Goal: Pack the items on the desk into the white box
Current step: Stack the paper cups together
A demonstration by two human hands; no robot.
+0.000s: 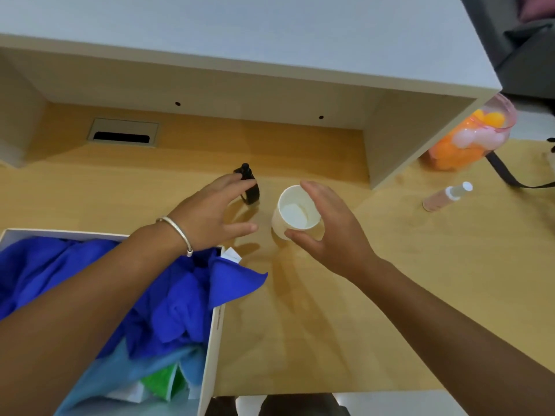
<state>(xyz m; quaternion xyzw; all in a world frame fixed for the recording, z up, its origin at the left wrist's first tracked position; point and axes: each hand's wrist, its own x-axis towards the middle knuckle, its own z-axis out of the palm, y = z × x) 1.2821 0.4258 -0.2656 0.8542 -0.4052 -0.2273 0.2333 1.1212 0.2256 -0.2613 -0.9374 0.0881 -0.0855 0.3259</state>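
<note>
White paper cup [295, 212] stands upright on the wooden desk [330, 325], inside the curve of the right hand [327, 232]; thumb at its near rim, fingers over its far side, perhaps just touching. The left hand [216, 211] is spread and relaxed, fingertips at a small black object [248, 187], blurred. The white box [214, 331], behind the left wrist, holds blue cloth [168, 301].

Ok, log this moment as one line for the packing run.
left hand open, reaching black object | right hand open around paper cup | white box holds blue cloth
</note>
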